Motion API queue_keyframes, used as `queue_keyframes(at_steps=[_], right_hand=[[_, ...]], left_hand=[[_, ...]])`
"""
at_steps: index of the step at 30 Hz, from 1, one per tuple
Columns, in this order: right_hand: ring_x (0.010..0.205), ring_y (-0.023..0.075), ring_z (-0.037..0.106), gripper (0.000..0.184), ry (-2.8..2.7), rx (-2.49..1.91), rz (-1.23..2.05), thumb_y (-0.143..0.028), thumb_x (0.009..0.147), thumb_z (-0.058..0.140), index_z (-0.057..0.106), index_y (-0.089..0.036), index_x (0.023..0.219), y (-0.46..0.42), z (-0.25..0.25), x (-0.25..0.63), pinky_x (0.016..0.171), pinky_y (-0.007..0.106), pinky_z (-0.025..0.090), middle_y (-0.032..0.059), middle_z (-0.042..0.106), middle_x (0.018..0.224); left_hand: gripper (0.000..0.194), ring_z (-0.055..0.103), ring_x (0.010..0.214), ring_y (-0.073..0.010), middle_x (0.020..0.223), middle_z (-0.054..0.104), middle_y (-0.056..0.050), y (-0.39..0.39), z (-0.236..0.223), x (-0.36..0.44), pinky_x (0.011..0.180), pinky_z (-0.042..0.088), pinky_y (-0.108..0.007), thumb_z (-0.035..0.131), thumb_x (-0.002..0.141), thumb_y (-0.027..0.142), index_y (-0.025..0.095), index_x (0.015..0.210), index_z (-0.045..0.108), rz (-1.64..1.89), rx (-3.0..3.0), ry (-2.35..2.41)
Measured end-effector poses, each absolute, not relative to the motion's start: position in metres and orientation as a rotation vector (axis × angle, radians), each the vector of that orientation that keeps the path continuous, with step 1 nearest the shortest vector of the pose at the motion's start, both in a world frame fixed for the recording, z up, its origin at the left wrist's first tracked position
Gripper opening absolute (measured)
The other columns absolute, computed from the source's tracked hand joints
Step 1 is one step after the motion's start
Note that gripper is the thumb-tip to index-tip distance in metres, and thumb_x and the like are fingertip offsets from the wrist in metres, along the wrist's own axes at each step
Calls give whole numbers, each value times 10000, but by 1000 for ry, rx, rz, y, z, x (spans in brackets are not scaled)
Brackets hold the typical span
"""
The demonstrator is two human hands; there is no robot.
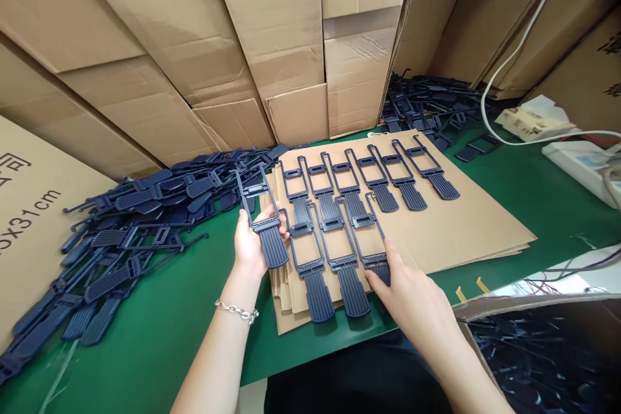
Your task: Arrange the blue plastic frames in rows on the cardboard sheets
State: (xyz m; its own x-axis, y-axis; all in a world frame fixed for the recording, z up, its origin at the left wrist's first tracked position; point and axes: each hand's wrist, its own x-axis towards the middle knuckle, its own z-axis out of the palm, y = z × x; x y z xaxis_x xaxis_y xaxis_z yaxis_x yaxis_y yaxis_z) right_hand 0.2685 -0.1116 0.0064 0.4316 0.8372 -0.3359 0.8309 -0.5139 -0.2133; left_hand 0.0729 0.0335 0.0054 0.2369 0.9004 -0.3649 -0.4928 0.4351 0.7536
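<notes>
My left hand is closed around a dark blue plastic part, an open frame with hooked tips and a ribbed flat tab, held tilted above the table. At the front row's right end, my right hand pinches the ribbed tab of a similar plastic part, thumb on one side and fingers on the other. That part's frame lies over the cardboard sheets. Beside it are two more front-row parts, tabs toward me. Behind them runs a back row of several like parts, partly overlapped by the front row.
Loose plastic parts pile up on the green table at left and back right. Cardboard boxes wall the back. A white cable and a power strip are at right, above an open box of dark pieces.
</notes>
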Motion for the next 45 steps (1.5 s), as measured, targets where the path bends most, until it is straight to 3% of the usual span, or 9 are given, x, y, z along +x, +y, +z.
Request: queue_keyframes(at_steps=[9,13,16,22,27,29,33,38,45], right_hand=[[943,202,554,595,-1533,-2614,639,-501,842,301,302,-211,1362,-106,7,273,683,290,443,80,463,1185],[882,196,561,586,-1532,-2509,552,-542,829,314,361,-231,1324,-104,10,283,674,303,451,81,503,1085],[957,168,537,603,-1536,-2193,366,-567,814,346,364,-235,1317,-102,19,285,732,278,469,75,495,1115],[1025,107,517,498,-1741,-1699,275,-378,834,407,394,-181,1291,-94,31,262,861,221,463,61,506,1154],[887,112,588,429,-1271,-1866,437,-403,851,321,515,-181,1162,-105,15,284,781,214,489,68,592,1009],[693,103,591,471,-1024,-1934,570,-492,818,352,546,-163,1094,-116,3,306,654,197,494,71,613,868],[486,101,506,638,-614,-1939,902,-582,716,440,507,-107,1137,-142,-22,337,457,211,438,49,553,662],[465,71,449,755,-394,-1967,1096,-610,670,469,447,-137,1258,-162,-41,338,437,217,428,30,543,692],[585,91,501,803,-487,-2008,1097,-644,705,443,368,-152,1335,-165,-42,336,505,214,468,60,571,837]], left_hand=[[680,496,509,-128,708,523,-65,30,14,76,489,460,-283,97,848,587,94,1039,524,1047,605,828],[344,559,623,-134,817,557,-51,25,26,91,589,490,-284,315,884,331,124,1081,507,1011,731,788],[280,590,779,-157,947,569,-51,16,31,113,671,494,-291,405,851,218,163,1114,485,948,848,737],[592,499,1067,-191,1138,524,-83,-24,37,167,932,401,-324,482,802,517,206,1292,364,794,1061,760],[794,288,1277,-212,1420,241,-99,-37,55,165,998,348,-299,569,780,413,201,1411,138,609,1236,630],[697,318,1263,-202,1437,219,-63,-34,57,143,986,363,-299,536,803,408,250,1397,208,533,1410,675],[442,536,1025,-178,1098,585,-57,-22,37,76,950,392,-335,426,849,433,226,1233,493,631,1722,1100],[434,506,1067,-235,1148,563,-53,-19,-9,-12,954,374,-397,370,830,442,214,1155,547,588,1905,2059],[507,442,1135,-285,1232,496,-96,-31,-43,-63,975,350,-438,279,844,447,145,1162,534,290,1942,2322]])
